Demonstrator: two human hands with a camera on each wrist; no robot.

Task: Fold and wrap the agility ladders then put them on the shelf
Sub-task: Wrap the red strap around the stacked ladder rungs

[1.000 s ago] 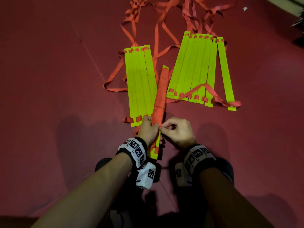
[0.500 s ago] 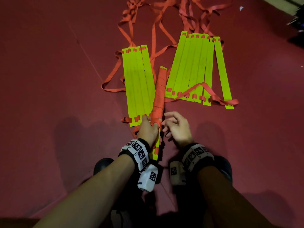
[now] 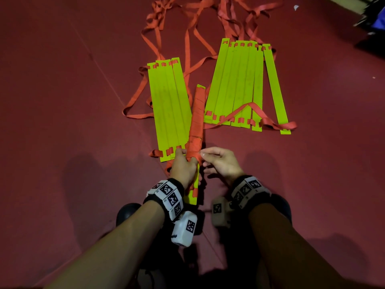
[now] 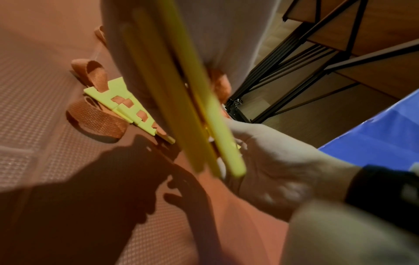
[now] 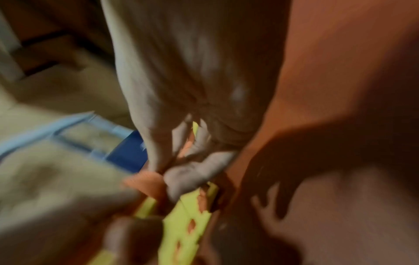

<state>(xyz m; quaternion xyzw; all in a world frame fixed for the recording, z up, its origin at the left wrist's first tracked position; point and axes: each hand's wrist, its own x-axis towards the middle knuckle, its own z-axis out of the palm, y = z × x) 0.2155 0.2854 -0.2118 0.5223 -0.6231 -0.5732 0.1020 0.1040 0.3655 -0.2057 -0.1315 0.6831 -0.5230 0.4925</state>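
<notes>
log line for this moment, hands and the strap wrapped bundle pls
step: wrapping | left hand: grips yellow rung bundle wound in orange strap | right hand: pinches strap end | loose rung stacks: on red floor

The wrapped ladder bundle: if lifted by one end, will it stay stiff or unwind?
Probably stiff: the wrapped bundle holds straight under tight orange strap. It may unwind, since the right hand is pinching the strap end. The left hand grips it, unlikely to roll.

Bare forearms; black wristbands (image 3: 268, 202) carrying white marker-printed blocks (image 3: 169, 198); white camera pod (image 3: 184, 229) under left wrist.
</notes>
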